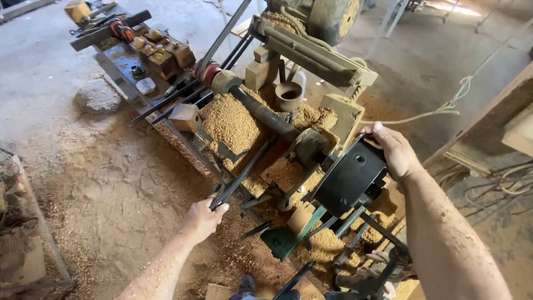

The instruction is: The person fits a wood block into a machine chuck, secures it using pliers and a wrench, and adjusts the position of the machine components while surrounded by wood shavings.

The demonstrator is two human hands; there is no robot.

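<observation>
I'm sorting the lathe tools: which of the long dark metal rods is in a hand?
The ridged dark metal rod slanting across the sawdust-covered lathe bed; the left hand grips its lower end. The other rods lie untouched near the red pulley.

black chuck (351, 176), tan sawdust (230, 122), green bracket (284, 240)

packages: none you can see | labels: none | signs: none | screens: none | your view holds only bare workshop gear
</observation>
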